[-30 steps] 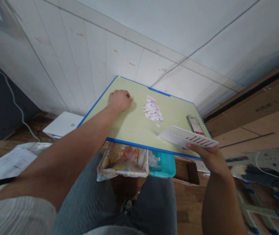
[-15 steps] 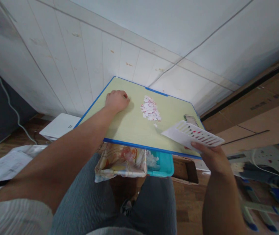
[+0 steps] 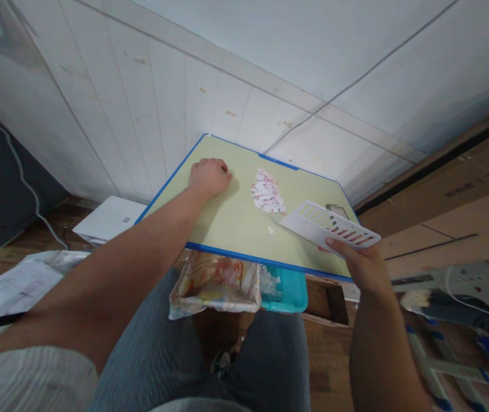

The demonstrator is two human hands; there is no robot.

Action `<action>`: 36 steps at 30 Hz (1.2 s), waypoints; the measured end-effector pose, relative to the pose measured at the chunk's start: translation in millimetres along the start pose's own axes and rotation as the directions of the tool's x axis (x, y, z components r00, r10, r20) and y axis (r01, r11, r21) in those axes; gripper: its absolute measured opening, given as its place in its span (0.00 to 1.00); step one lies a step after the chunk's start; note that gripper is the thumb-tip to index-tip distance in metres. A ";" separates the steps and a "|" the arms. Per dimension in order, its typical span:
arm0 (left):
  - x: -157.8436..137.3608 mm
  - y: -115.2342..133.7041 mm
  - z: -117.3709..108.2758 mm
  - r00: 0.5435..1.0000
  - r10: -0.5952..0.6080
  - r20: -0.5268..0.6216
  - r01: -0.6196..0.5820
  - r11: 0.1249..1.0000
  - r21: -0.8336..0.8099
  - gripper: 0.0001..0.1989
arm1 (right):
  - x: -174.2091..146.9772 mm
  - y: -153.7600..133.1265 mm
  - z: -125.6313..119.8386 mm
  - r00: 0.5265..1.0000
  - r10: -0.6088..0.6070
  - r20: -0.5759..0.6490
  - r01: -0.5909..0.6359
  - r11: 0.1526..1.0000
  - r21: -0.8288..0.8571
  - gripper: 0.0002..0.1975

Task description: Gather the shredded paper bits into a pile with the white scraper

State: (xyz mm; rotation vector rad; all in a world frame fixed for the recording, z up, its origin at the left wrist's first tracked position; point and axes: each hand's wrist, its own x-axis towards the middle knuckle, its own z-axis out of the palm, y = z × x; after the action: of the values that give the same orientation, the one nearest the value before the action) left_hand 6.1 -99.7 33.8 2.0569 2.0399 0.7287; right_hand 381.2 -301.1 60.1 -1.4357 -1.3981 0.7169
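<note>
On the pale yellow tabletop with blue edging lies a pile of small white pieces with reddish marks. A single white scrap sits apart from it, nearer to me. My left hand rests curled on the table, left of the pile; whether anything is inside its fingers is hidden. In my right hand is a white slotted plate, gripped at its right end. The plate is tilted over the table's right side, its left tip close to the pile's near edge.
A grey rectangular item, partly blurred, lies behind the plate. Under the front edge are a cloth-lined container, a turquoise bin and a cardboard box. Cartons stand at right, a white wall behind.
My right hand has shifted slightly left and turned the slotted plate. The lone scrap now lies a little nearer to me. My left hand stays in place on the table.
</note>
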 end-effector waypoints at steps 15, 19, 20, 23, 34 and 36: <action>-0.3 0.9 -1.8 1.000 -0.008 0.012 0.008 1.000 -0.030 0.21 | 4.8 10.2 6.1 0.999 -0.013 -0.036 0.010 0.997 -0.077 0.19; -0.1 0.3 -0.9 1.000 -0.002 0.001 0.002 1.000 -0.031 0.22 | 7.9 14.6 6.3 1.000 -0.005 -0.026 0.001 0.992 -0.126 0.18; 0.0 0.0 -0.5 1.000 -0.002 -0.002 0.002 0.999 -0.033 0.22 | 8.0 15.5 6.6 0.999 -0.006 -0.031 0.002 0.991 -0.135 0.18; 0.5 -1.0 0.0 1.000 -0.001 -0.003 0.001 0.999 -0.043 0.21 | 5.2 14.8 9.5 0.998 -0.029 -0.047 0.021 0.987 -0.156 0.16; 0.3 0.2 -0.9 1.000 -0.008 0.003 0.008 0.999 -0.035 0.20 | -10.1 -15.8 16.0 0.997 -0.068 0.020 0.071 0.948 -0.310 0.19; 0.8 -0.4 -0.3 1.000 -0.005 -0.001 0.005 0.999 -0.034 0.20 | -12.0 -17.5 14.5 0.999 -0.045 0.030 0.052 0.948 -0.315 0.19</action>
State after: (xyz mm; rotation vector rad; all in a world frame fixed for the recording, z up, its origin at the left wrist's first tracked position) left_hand 5.7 -99.0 34.1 2.0328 2.0180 0.7579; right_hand 359.2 -311.5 68.4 -1.6358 -1.6136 0.4932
